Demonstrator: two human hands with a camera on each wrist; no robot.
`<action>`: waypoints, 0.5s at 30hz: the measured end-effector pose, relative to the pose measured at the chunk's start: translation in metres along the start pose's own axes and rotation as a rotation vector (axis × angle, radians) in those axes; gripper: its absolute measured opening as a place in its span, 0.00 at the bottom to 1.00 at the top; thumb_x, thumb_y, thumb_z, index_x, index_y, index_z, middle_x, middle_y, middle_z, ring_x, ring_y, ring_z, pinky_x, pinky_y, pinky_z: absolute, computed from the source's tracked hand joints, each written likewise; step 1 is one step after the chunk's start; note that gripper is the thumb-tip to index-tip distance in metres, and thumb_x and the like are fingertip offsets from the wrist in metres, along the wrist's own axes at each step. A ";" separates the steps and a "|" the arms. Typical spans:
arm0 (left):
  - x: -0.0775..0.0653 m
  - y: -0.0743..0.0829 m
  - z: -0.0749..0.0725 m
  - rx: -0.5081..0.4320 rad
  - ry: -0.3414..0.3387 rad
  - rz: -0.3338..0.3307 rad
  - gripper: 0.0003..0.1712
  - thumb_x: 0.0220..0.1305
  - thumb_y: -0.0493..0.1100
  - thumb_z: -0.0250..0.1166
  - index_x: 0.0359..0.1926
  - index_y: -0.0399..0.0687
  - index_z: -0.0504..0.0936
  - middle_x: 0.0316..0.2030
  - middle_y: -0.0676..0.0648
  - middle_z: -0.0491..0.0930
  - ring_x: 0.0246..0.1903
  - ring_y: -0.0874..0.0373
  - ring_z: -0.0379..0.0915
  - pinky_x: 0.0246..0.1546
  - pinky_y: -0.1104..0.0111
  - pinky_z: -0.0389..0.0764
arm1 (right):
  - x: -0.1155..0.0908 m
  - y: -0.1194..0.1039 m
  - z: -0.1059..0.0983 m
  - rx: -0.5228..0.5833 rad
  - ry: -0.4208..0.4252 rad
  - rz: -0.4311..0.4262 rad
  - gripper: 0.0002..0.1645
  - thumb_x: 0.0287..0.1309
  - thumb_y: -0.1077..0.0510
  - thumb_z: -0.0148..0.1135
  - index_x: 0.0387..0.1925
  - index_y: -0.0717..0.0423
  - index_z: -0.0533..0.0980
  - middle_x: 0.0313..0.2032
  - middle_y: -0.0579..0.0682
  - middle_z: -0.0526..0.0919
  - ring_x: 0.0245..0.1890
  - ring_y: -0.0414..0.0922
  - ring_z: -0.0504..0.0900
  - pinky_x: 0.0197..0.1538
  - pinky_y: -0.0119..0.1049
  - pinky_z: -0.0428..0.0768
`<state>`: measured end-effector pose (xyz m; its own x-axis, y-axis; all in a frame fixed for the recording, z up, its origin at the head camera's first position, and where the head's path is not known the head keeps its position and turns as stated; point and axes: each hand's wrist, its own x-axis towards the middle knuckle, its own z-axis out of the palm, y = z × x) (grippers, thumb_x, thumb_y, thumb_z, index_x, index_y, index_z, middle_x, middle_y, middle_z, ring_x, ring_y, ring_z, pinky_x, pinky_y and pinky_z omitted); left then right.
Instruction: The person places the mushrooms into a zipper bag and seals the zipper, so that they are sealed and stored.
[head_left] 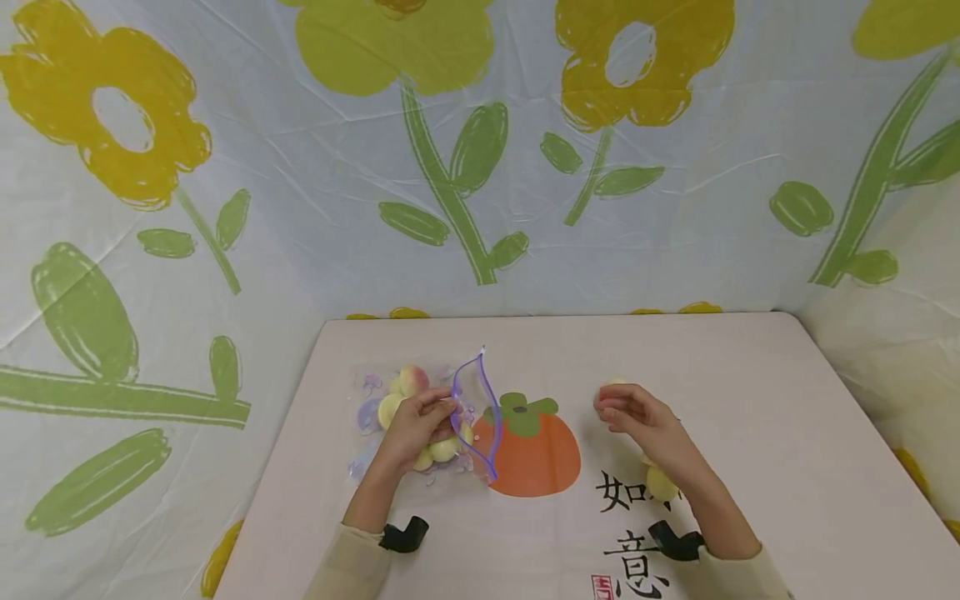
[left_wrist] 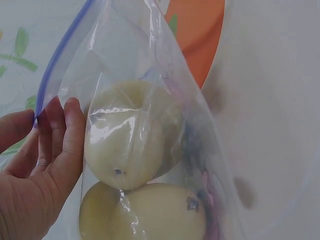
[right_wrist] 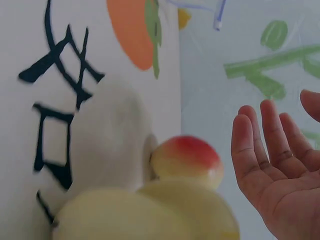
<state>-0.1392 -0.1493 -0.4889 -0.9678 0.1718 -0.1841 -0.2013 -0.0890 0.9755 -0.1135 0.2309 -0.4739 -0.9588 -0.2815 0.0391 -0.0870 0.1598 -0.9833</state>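
Note:
On the left of the table lies a clear zip bag [left_wrist: 150,45] with a purple zip edge, its mouth spread apart toward the right. Several yellow fruits [left_wrist: 125,150], one with a red blush [head_left: 413,381], show inside it. My left hand [head_left: 420,425] pinches the bag's zip edge between thumb and fingers. To the right, my right hand [head_left: 645,421] is raised with loosely bent fingers and holds nothing. Near it are a red-and-yellow peach-like fruit [right_wrist: 187,160] and yellow fruits [right_wrist: 115,215], partly hidden by the hand and wrist in the head view.
The pale table [head_left: 300,533] carries a printed orange persimmon [head_left: 536,458] and black written characters [head_left: 636,567]. Flower-patterned cloth [head_left: 315,208] hangs along the back and both sides. Dark straps [head_left: 405,535] sit on both wrists.

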 end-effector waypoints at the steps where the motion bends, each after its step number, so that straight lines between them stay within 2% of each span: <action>1: 0.000 0.000 0.000 0.000 0.000 0.000 0.20 0.71 0.33 0.61 0.59 0.24 0.74 0.35 0.48 0.84 0.33 0.62 0.81 0.37 0.66 0.86 | -0.003 0.002 -0.004 0.000 0.009 0.009 0.24 0.72 0.59 0.58 0.63 0.66 0.68 0.54 0.69 0.76 0.50 0.48 0.82 0.50 0.33 0.82; 4: -0.001 0.001 0.000 -0.003 -0.002 -0.010 0.20 0.71 0.33 0.61 0.60 0.24 0.74 0.35 0.49 0.84 0.34 0.62 0.81 0.38 0.65 0.86 | -0.012 0.007 -0.015 -0.006 0.028 0.024 0.25 0.73 0.59 0.57 0.64 0.68 0.66 0.54 0.70 0.76 0.50 0.49 0.82 0.50 0.32 0.82; 11: -0.002 0.003 0.001 0.005 -0.007 -0.020 0.20 0.72 0.33 0.60 0.61 0.26 0.74 0.36 0.48 0.84 0.35 0.62 0.81 0.40 0.64 0.86 | -0.029 0.012 -0.041 -0.017 0.050 0.034 0.23 0.74 0.60 0.55 0.64 0.68 0.66 0.50 0.48 0.81 0.49 0.42 0.82 0.50 0.34 0.82; 15: -0.001 0.002 0.000 0.005 -0.009 -0.016 0.20 0.73 0.33 0.59 0.60 0.25 0.74 0.36 0.47 0.84 0.34 0.62 0.81 0.39 0.65 0.86 | -0.035 0.012 -0.054 -0.063 0.066 0.044 0.22 0.74 0.60 0.56 0.64 0.64 0.68 0.51 0.47 0.80 0.50 0.40 0.81 0.50 0.30 0.81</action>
<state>-0.1385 -0.1492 -0.4867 -0.9631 0.1819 -0.1983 -0.2157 -0.0812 0.9731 -0.0956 0.2941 -0.4779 -0.9776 -0.2101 0.0102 -0.0596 0.2299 -0.9714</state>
